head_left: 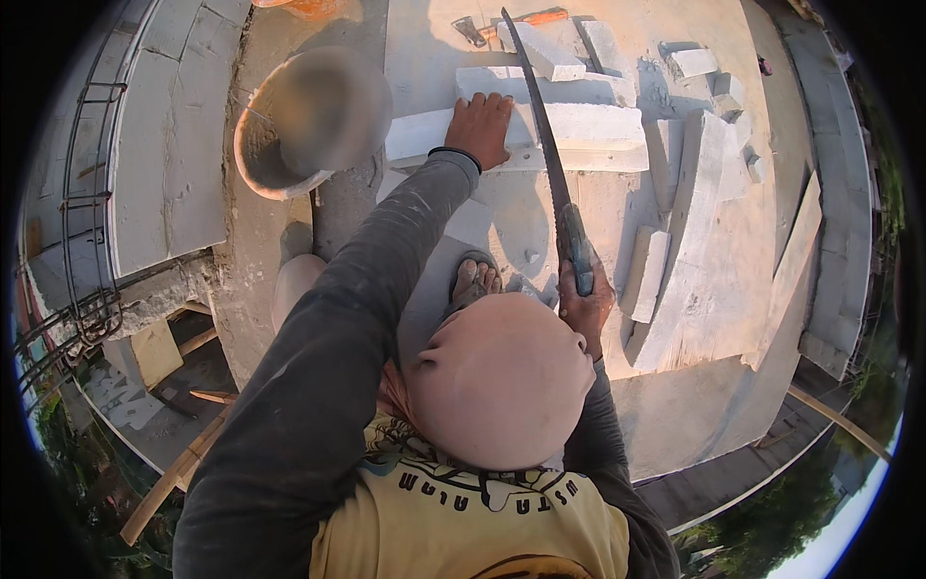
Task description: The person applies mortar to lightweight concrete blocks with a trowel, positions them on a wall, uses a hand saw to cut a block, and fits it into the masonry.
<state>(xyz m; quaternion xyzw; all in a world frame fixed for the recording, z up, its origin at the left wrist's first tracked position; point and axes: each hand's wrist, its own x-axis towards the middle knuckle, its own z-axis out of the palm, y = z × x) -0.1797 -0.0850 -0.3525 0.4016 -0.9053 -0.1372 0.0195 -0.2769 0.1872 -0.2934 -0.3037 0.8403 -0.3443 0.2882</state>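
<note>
A handsaw (547, 135) with a long dark blade and a dark handle is in my right hand (586, 301), whose fingers are wrapped round the handle. Its blade points away from me and crosses over the white blocks; whether it touches them I cannot tell. Left of the blade, my left hand (479, 128) presses down on a long white block (422, 133), with the fingers bent over its far side. Right of the blade a similar white length (596, 137) lies in line with it. Another white block (608, 89) lies just beyond.
A dusty bucket (253, 145) stands at the left. A hatchet (471, 32) with an orange handle lies at the far side. Several white offcuts (694, 63) and a long white strip (687, 222) lie at the right on a board (719, 328). My bent knee (502, 376) fills the near middle.
</note>
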